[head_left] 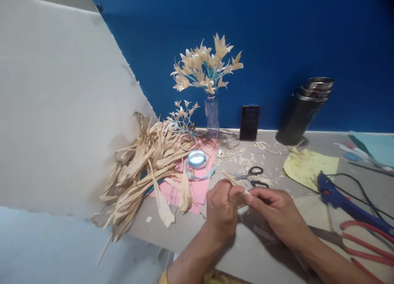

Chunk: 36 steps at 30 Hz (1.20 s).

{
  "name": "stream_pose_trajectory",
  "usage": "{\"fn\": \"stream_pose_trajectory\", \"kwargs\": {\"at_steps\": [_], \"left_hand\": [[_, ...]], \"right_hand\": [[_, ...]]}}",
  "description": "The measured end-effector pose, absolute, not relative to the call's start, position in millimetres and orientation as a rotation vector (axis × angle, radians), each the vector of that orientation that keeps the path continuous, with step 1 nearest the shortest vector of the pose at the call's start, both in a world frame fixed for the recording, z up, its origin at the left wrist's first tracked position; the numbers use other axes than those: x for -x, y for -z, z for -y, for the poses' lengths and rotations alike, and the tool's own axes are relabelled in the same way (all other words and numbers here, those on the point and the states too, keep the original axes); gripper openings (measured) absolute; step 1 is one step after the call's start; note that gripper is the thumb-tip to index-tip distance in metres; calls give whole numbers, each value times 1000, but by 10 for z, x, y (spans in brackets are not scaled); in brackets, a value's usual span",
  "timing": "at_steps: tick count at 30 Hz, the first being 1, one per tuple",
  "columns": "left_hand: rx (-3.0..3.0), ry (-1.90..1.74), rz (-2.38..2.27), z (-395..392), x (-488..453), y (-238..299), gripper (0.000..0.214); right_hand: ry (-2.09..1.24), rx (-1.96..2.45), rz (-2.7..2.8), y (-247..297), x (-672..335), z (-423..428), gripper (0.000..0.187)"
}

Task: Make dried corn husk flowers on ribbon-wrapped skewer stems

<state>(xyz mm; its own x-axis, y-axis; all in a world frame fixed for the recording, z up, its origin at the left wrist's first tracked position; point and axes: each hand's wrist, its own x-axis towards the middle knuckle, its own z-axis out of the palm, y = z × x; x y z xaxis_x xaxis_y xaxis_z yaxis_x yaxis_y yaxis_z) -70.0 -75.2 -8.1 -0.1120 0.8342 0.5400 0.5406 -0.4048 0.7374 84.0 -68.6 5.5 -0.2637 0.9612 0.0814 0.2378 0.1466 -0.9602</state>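
Note:
My left hand (222, 204) is closed around a narrow strip of dried corn husk (229, 177), whose pale tip sticks out beyond the fist. The thumb and fingers of my right hand (275, 210) pinch the same strip at its near end, so both hands almost meet. Just past them lie black-handled scissors (246, 176), blades pointing left. A roll of light blue tape (197, 158) rests on pink paper (201, 195). To the left is a big heap of dried corn husks (135, 173), with two loose husk pieces nearer my left hand.
Husk flowers stand in a clear bottle (211, 115) by the blue wall, near a phone (249, 123) and a dark flask (303, 111). Rightward lie yellow paper (308, 167), a blue glue gun (341, 198) with its cord, and red-handled shears (363, 247). Husk scraps litter the table.

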Motion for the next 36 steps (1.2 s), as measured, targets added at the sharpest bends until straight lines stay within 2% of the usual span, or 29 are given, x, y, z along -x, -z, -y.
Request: {"fn": "stream_pose_trajectory", "kwargs": {"at_steps": [11, 19, 23, 30, 34, 36], "left_hand": [[-1959, -1505, -1513, 819, 816, 122, 43], [-1958, -1517, -1629, 839, 888, 130, 48], [-1905, -1486, -1660, 871, 930, 80, 49], [-1627, -1434, -1643, 896, 1036, -23, 47], [-1397, -1511, -1651, 871, 1160, -67, 47], [-1369, -1511, -1639, 853, 1160, -65, 49]], "right_hand": [[-1341, 1240, 1509, -102, -885, 644, 34], [-1570, 1245, 1233, -124, -896, 590, 49], [-1629, 1222, 1126, -128, -900, 582, 49], [-1596, 1194, 989, -183, -1150, 410, 32], [-1418, 1063, 739, -287, -1438, 216, 40], [-1496, 1034, 722, -295, -1381, 253, 43]]}}
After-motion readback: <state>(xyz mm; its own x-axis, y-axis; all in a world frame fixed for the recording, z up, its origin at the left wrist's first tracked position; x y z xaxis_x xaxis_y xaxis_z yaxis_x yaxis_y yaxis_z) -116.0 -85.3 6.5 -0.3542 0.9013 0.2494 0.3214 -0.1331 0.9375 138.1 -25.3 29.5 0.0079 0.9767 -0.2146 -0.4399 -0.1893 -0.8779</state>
